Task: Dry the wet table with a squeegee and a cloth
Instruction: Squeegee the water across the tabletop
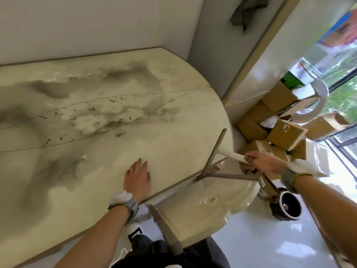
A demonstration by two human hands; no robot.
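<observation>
Table (173, 144): a large cream top with grey marble-like clouds and thin dark veins. Its right end is rounded and its far side runs along a white wall.
Water (83, 75): a glossy film with a bright, wavy rim lies along the far side of the table.
Floor (270, 244): white and shiny, to the right of the table.
Chair (208, 211): cream plastic with grey legs, tucked against the table's near right edge, the seat partly under the rim.
Cardboard boxes (286, 134): a brown stack, some tilted, piled on the floor between the table's rounded end and the window.
Grey fabric (245, 12): hangs high on the wall beyond the table's far corner; what it is cannot be told.
Wheel (289, 205): black with a white ring, on the floor beside the chair.
Squeegee (218, 149): a long dark blade on a white handle, slanted across the table's rounded right edge, its lower end out over the chair. Whether the blade touches the top cannot be told.
Right hand (264, 161): off the table's edge above the boxes, fingers wrapped round the squeegee's white handle.
Left hand (138, 178): laid palm down on the table near its front edge, fingers straight, holding nothing, well apart from the squeegee.
</observation>
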